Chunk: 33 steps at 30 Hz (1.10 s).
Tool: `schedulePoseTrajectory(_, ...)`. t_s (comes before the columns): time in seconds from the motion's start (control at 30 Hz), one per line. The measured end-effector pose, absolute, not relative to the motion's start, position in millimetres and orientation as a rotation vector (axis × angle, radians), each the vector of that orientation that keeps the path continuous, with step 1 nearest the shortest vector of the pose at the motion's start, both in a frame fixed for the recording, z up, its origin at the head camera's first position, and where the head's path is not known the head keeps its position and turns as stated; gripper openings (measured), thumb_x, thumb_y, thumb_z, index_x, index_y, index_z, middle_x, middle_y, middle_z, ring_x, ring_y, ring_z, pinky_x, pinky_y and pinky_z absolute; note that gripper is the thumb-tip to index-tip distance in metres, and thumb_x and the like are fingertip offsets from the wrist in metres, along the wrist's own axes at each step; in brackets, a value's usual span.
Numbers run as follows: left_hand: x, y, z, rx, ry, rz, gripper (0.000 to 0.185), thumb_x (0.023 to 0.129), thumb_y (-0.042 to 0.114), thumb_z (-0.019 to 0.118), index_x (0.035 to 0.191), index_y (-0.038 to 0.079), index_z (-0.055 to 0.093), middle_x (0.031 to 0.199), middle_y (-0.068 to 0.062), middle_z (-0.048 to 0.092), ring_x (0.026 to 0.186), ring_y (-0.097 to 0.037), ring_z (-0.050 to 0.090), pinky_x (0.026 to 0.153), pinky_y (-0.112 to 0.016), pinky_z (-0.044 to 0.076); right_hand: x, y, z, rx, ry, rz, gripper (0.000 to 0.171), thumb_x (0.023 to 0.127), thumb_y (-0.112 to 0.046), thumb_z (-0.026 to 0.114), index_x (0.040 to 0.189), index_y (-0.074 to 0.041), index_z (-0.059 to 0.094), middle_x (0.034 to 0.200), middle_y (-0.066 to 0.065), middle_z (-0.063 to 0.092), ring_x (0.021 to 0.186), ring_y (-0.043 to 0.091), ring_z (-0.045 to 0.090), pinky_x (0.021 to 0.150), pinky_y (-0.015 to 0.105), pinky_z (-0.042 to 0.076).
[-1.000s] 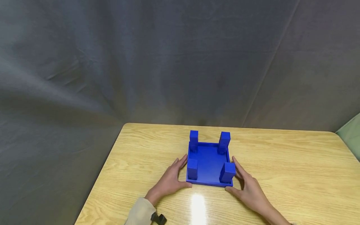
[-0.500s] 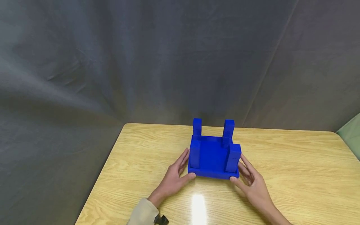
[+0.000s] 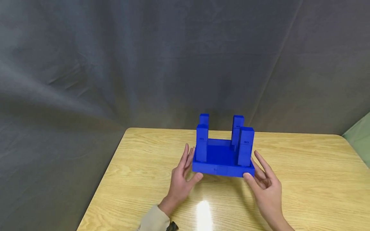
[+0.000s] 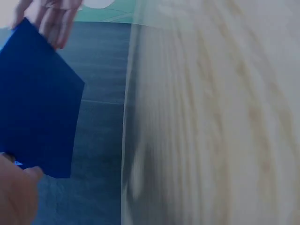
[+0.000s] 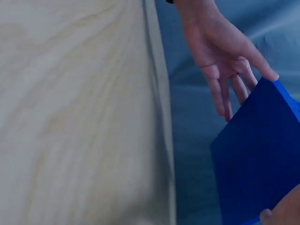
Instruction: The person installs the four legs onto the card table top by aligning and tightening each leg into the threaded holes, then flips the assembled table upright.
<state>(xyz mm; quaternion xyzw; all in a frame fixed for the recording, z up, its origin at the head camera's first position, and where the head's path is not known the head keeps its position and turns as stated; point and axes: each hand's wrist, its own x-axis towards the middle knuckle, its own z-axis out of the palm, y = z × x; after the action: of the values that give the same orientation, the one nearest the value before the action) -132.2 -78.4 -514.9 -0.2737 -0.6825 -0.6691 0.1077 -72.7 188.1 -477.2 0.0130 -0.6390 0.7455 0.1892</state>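
Note:
A blue square tray (image 3: 222,169) with raised edges has an upright blue post (image 3: 245,147) at each corner, like a small table turned upside down. Both hands hold it up off the tabletop, its front wall facing me. On the left side, my left hand (image 3: 180,184) grips the near corner, thumb at the front wall and fingers along the side. My right hand (image 3: 268,191) grips the opposite near corner likewise, its lower fingers partly hidden behind the tray. The left wrist view shows the tray's flat underside (image 4: 40,103); so does the right wrist view.
The tray is above a light wood-grain table (image 3: 138,160), with a bright light reflection near the front. Behind the table hangs a dark grey cloth (image 3: 173,64). Green cloth (image 3: 359,138) shows at the right edge. A light sleeve (image 3: 154,219) covers the left forearm.
Both hands have raised the blue tray from the tabletop and tilted it, so its front wall now shows. It has also shifted slightly to the right.

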Motion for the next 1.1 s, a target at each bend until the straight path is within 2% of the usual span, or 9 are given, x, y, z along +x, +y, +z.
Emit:
schedulePoseTrajectory(0.13,-135,-69,-515,-0.782,-1.945,-1.775,0.109,0.086,-0.013,0.089,0.174,-0.001,0.025,0.158,-0.032,0.053,0.15,-0.034,0.053,0.117,-0.037,0.049,-72,185,-465,-0.034,-1.742,2.085,0.065,0.101,0.022,0.063,0.162,0.002,0.054,0.125,0.001,0.082,0.111,0.011,0.08,0.096,0.019,0.06)
schedulePoseTrajectory(0.23,-137,-64,-513,-0.728,-1.886,-1.647,0.099,0.086,-0.019,0.085,0.17,-0.007,0.034,0.144,-0.031,0.065,0.134,-0.04,0.066,0.114,-0.036,0.052,-70,185,-459,-0.119,-1.788,2.052,0.06,0.103,0.016,0.066,0.16,-0.001,0.058,0.118,-0.003,0.084,0.107,0.008,0.081,0.095,0.016,0.06)
schedulePoseTrajectory(0.3,-137,-62,-512,-0.692,-1.854,-1.609,0.092,0.086,-0.023,0.081,0.167,-0.008,0.039,0.136,-0.029,0.071,0.126,-0.041,0.071,0.114,-0.031,0.052,-68,184,-456,-0.175,-1.821,2.013,0.06,0.102,0.014,0.069,0.159,-0.003,0.06,0.116,-0.005,0.084,0.105,0.006,0.081,0.094,0.015,0.059)
schedulePoseTrajectory(0.4,-136,-62,-511,-0.646,-1.817,-1.618,0.087,0.085,-0.027,0.078,0.164,-0.009,0.045,0.126,-0.029,0.075,0.119,-0.039,0.075,0.101,-0.014,0.054,-68,184,-452,-0.227,-1.85,1.955,0.062,0.099,0.014,0.073,0.157,-0.006,0.063,0.113,-0.007,0.085,0.103,0.004,0.08,0.092,0.014,0.059)
schedulePoseTrajectory(0.53,-134,-64,-510,-0.61,-1.815,-1.666,0.088,0.085,-0.021,0.084,0.164,-0.007,0.047,0.121,-0.027,0.078,0.116,-0.029,0.078,0.091,-0.015,0.059,-69,183,-450,-0.269,-1.892,1.887,0.069,0.094,0.012,0.081,0.156,-0.011,0.065,0.114,-0.011,0.084,0.108,0.0,0.078,0.095,0.012,0.057)
schedulePoseTrajectory(0.6,-134,-66,-509,-0.601,-1.834,-1.691,0.091,0.085,-0.016,0.087,0.165,-0.005,0.046,0.121,-0.025,0.079,0.114,-0.026,0.079,0.099,-0.03,0.062,-69,182,-451,-0.273,-1.894,1.876,0.072,0.091,0.013,0.084,0.156,-0.012,0.066,0.117,-0.012,0.083,0.112,-0.001,0.077,0.098,0.012,0.055)
schedulePoseTrajectory(0.67,-133,-67,-508,-0.587,-1.842,-1.765,0.091,0.087,-0.015,0.087,0.167,-0.003,0.044,0.123,-0.024,0.078,0.113,-0.026,0.079,0.093,-0.033,0.064,-69,181,-453,-0.255,-1.866,1.888,0.075,0.088,0.018,0.084,0.155,-0.009,0.066,0.12,-0.01,0.083,0.113,0.0,0.077,0.099,0.014,0.055)
schedulePoseTrajectory(0.87,-130,-73,-500,-0.475,-1.813,-1.997,0.09,0.094,-0.008,0.084,0.171,0.001,0.039,0.126,-0.026,0.078,0.108,-0.024,0.082,0.092,-0.033,0.066,-71,183,-457,-0.162,-1.847,1.882,0.08,0.083,0.031,0.079,0.155,-0.001,0.064,0.117,-0.005,0.084,0.106,0.004,0.08,0.095,0.019,0.06)
schedulePoseTrajectory(1.1,-134,-73,-474,-0.352,-1.767,-2.22,0.085,0.094,0.011,0.092,0.168,0.016,0.049,0.119,-0.014,0.083,0.107,-0.023,0.083,0.092,-0.035,0.067,-78,191,-455,-0.153,-1.652,2.048,0.079,0.083,0.035,0.073,0.155,0.004,0.061,0.113,0.004,0.085,0.105,0.011,0.082,0.091,0.023,0.062)
